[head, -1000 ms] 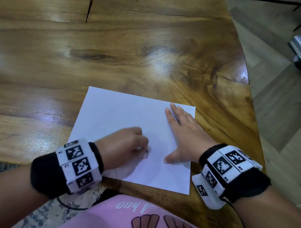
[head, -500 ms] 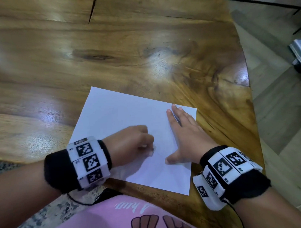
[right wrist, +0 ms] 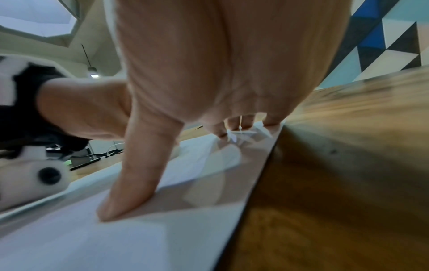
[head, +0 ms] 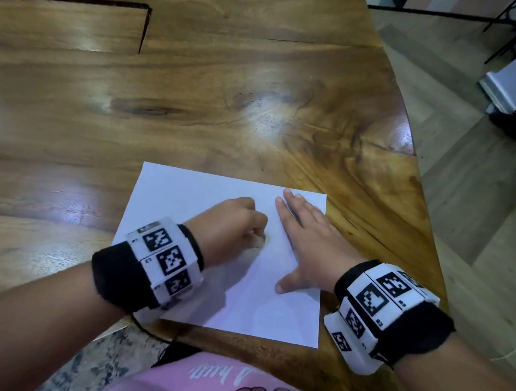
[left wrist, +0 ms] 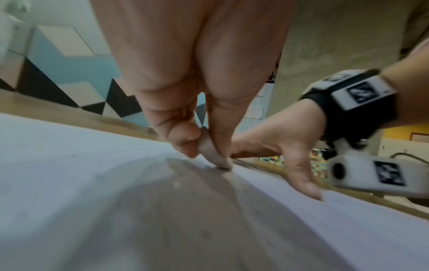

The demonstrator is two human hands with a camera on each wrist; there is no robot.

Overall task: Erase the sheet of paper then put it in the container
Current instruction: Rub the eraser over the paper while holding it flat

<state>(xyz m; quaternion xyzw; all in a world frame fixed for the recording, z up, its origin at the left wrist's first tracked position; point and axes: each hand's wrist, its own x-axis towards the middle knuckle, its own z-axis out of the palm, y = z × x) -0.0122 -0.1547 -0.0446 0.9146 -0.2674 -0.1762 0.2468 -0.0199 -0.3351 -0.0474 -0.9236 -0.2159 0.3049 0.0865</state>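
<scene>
Pinching an eraser [left wrist: 212, 152] against the paper [head: 198, 196], the left hand [head: 235, 226] works beside the flat-pressed right hand [head: 307, 244].

Left hand [head: 233, 225]: fingers [left wrist: 183, 139] curled, pinching a small eraser [left wrist: 212, 152].
Right hand [head: 310, 244]: flat, fingers [head: 291, 205] straight, thumb spread.

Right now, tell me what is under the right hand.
The right hand lies flat, fingers straight, on the sheet of paper, which rests on the wooden table. Whether any marks sit beneath the palm cannot be seen.
</scene>
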